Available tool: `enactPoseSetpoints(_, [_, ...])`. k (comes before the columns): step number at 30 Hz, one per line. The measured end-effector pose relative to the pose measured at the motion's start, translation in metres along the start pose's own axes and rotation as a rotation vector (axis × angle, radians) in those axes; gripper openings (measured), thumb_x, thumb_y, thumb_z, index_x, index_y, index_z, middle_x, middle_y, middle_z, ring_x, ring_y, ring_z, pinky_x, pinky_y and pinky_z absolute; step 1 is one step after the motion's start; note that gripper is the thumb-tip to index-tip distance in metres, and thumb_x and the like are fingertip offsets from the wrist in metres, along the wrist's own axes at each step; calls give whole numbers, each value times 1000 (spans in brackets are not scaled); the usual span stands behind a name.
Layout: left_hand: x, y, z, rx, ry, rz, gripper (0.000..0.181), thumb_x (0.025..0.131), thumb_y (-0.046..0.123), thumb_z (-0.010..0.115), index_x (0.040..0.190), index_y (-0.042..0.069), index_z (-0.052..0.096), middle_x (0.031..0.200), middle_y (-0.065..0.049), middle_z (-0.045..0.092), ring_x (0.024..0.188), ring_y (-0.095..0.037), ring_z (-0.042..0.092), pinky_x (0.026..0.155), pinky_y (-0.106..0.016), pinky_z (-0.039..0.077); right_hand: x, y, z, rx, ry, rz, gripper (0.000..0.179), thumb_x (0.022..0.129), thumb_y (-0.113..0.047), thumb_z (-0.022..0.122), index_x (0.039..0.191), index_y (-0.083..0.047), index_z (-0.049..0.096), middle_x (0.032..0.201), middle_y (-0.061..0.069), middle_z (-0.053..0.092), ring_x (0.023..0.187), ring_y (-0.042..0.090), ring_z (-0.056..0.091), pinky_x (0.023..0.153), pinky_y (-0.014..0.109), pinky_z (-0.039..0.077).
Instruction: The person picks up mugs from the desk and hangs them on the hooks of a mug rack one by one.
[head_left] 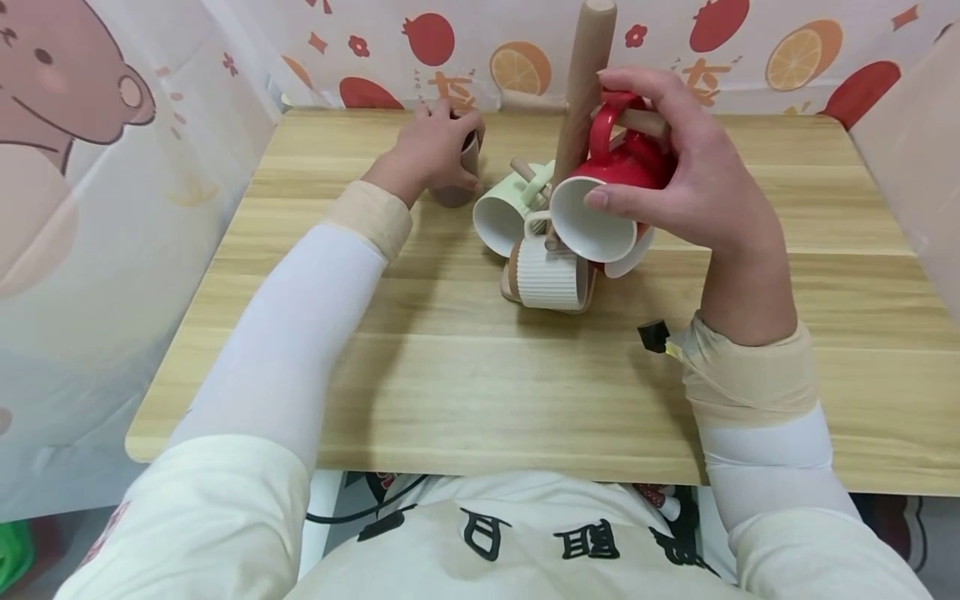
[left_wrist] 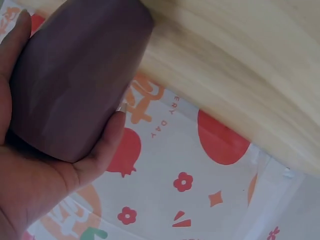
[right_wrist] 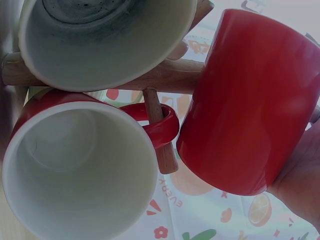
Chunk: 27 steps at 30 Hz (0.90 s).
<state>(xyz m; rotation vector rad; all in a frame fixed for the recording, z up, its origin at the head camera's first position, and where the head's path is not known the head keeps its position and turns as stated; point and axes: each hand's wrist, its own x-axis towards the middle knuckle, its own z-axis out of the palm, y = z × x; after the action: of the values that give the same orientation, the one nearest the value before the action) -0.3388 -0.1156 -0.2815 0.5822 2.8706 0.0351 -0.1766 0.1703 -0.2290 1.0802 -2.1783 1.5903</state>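
Observation:
My left hand grips a dark brown tapered cup at the back left of the table, fingers and thumb around its sides. With my right hand I hold a red mug, white inside, thumb near its rim. In the head view its handle is at a peg of the wooden mug tree. A second red mug hangs by its handle from a lower peg. Left of the post, a pale green mug hangs tilted. A white ribbed mug is low at the front.
Under the mug tree lies a light wood-grain table, its near edge by the person's body. A fruit-printed curtain stands behind its far edge. One bare peg points left from the post. A small black block sticks out from the right wristband.

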Motion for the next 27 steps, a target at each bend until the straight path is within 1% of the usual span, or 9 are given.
enactPoseSetpoints(4, [-1,-3,4,-23,67,8,70,81,49,75,139,27,41,154,-20,23,139,-46,23,97,-65,42,0,0,-3,-20,-3,-9,76,73,7,79,140,-8,48,130,11,54,111,24,60,89,23,51])
enactPoseSetpoints(8, [-4,-7,8,-87,112,1,67,82,47,75,138,28,43,157,-17,21,143,-45,17,97,-67,41,-1,0,-3,-4,1,-4,75,73,9,78,140,-7,48,127,12,55,111,24,60,89,23,51])
enactPoseSetpoints(13, [-10,-16,14,-167,158,-56,70,80,53,74,139,31,42,157,-15,21,140,-41,23,96,-66,42,0,2,-1,17,7,9,75,72,11,78,139,-5,48,124,11,55,108,23,61,88,23,51])
enactPoseSetpoints(15, [-13,-19,16,-175,177,-78,72,80,53,74,140,32,41,156,-15,22,138,-40,26,95,-65,43,0,3,0,20,6,11,75,71,11,78,139,-5,48,126,10,54,108,23,61,88,23,51])
enactPoseSetpoints(18, [-19,-23,18,-169,207,-80,73,80,53,74,141,30,41,157,-17,21,138,-42,26,94,-65,44,1,4,1,25,0,6,75,72,11,78,139,-5,48,129,10,52,108,23,61,88,23,51])
enactPoseSetpoints(21, [-26,-25,19,-204,255,-102,72,80,54,74,140,32,42,157,-14,21,139,-39,25,96,-64,44,2,6,2,39,-11,-9,76,72,11,78,140,-5,48,130,11,51,108,26,61,88,24,52])
enactPoseSetpoints(23, [-31,-26,17,-261,300,-134,72,80,56,74,141,34,42,156,-10,21,140,-35,24,98,-62,44,2,7,2,42,-18,-17,76,72,10,78,140,-5,47,131,12,50,108,26,61,88,24,52])
enactPoseSetpoints(25, [-38,-25,14,-354,350,-178,73,78,58,74,140,35,42,155,-6,21,141,-31,24,101,-57,43,3,8,2,26,-22,-23,77,73,10,78,141,-6,47,132,11,50,109,26,60,89,24,51])
enactPoseSetpoints(27, [-45,-24,11,-460,421,-193,72,77,56,76,138,34,44,153,-5,24,139,-27,28,105,-49,41,3,8,2,17,-22,-25,78,72,9,78,141,-6,47,132,12,51,109,25,61,90,24,51])
